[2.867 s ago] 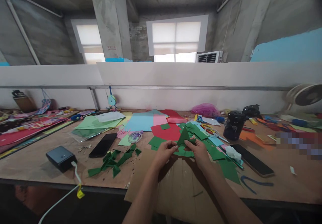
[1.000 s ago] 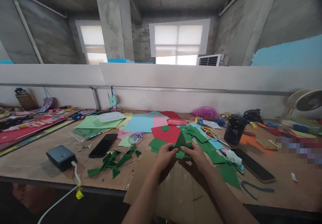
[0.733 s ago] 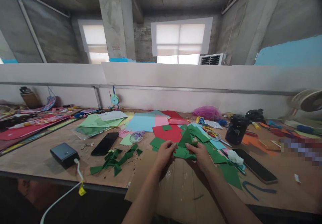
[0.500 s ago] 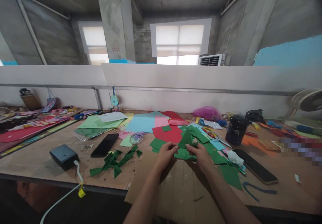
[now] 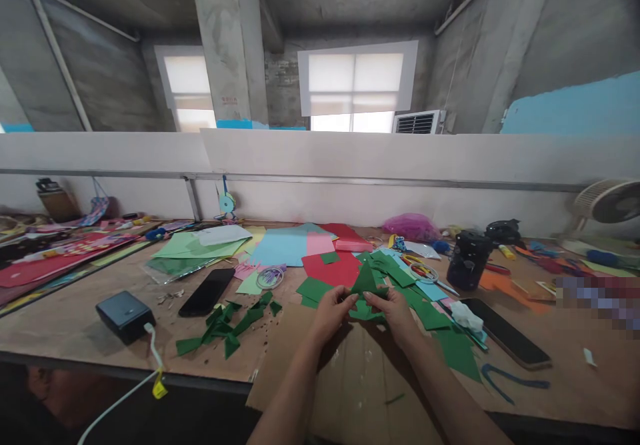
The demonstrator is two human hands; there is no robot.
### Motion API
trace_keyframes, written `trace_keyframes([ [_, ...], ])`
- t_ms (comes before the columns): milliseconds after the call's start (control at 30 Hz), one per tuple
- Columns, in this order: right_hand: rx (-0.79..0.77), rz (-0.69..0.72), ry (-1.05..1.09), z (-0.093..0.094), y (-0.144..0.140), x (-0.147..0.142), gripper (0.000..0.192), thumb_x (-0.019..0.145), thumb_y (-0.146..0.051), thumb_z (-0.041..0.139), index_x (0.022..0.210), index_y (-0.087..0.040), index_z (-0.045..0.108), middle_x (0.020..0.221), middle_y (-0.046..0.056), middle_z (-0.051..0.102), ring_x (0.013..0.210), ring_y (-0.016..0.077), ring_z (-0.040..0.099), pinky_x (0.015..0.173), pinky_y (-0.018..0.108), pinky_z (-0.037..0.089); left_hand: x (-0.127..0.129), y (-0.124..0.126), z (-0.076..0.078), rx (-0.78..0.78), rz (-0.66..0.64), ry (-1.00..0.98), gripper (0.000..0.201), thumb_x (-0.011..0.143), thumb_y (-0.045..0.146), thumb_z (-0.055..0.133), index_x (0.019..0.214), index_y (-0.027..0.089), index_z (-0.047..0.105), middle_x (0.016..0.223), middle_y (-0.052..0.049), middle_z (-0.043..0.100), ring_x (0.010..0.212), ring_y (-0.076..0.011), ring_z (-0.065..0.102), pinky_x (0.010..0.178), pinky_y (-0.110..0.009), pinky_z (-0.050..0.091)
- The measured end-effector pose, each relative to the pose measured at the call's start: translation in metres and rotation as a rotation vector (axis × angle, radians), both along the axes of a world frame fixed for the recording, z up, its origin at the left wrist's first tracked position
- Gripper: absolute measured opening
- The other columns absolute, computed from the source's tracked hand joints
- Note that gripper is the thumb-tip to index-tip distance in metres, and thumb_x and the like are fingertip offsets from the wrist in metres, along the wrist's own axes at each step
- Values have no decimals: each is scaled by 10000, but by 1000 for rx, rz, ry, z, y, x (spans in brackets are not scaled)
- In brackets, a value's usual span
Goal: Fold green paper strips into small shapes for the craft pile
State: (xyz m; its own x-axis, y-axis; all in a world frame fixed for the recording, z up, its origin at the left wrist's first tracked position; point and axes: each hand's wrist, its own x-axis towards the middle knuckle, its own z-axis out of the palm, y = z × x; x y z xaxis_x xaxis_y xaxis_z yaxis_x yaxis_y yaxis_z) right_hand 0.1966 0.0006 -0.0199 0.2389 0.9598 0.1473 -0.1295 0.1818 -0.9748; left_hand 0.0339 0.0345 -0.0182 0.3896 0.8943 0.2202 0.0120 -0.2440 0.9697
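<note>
Wooden workbench (image 5: 75, 325), coloured paper sheets (image 5: 287, 245), phones (two) (image 5: 207, 292), cardboard (image 5: 350, 378)

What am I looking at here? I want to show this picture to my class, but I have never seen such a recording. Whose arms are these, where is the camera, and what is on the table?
No machine is at work: a person wears one camera on the head, so the view looks forward and down along that person's own arms. The left hand and the right hand together pinch a folded green paper piece, pointed like a triangle, just above a sheet of cardboard. The wooden table carries green paper scraps, red paper, light blue paper, a black phone on the left, a second phone on the right, scissors, a dark jar and a small black box with a white cable. A fan stands far right.
</note>
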Motion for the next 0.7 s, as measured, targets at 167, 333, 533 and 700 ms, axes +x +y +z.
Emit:
trace_keyframes([
  [167, -27, -14, 12, -5, 6, 0, 423, 493, -448, 866, 728, -189, 627, 595, -20, 622, 531, 136, 541, 509, 255, 418, 0, 3, -4, 26, 60, 21, 277, 746, 427, 605, 658, 171, 544, 568, 24, 512, 565, -125, 455, 558, -246, 329],
  [333, 35, -50, 28, 0, 8, -1, 440, 488, -498, 854, 738, -196, 656, 624, -5, 633, 592, 167, 581, 544, 279, 448, 1, 3, 0, 20, 83, 0, 286, 741, 436, 614, 657, 166, 570, 557, 23, 504, 554, -123, 442, 557, -248, 318],
  [533, 34, -125, 77, -1, 9, 5, 390, 531, -435, 846, 796, -202, 679, 659, -13, 616, 620, 166, 568, 565, 272, 442, -3, 3, 3, -68, 106, -65, 292, 720, 448, 624, 664, 165, 577, 548, 25, 490, 519, -110, 413, 533, -240, 306],
  [700, 60, -101, 150, 1, 5, 12, 370, 697, -501, 738, 945, -229, 702, 738, -3, 620, 619, 141, 537, 570, 251, 425, -11, 0, 8, -137, 88, -92, 249, 730, 407, 607, 653, 179, 546, 557, 35, 467, 496, -94, 383, 492, -228, 269],
])
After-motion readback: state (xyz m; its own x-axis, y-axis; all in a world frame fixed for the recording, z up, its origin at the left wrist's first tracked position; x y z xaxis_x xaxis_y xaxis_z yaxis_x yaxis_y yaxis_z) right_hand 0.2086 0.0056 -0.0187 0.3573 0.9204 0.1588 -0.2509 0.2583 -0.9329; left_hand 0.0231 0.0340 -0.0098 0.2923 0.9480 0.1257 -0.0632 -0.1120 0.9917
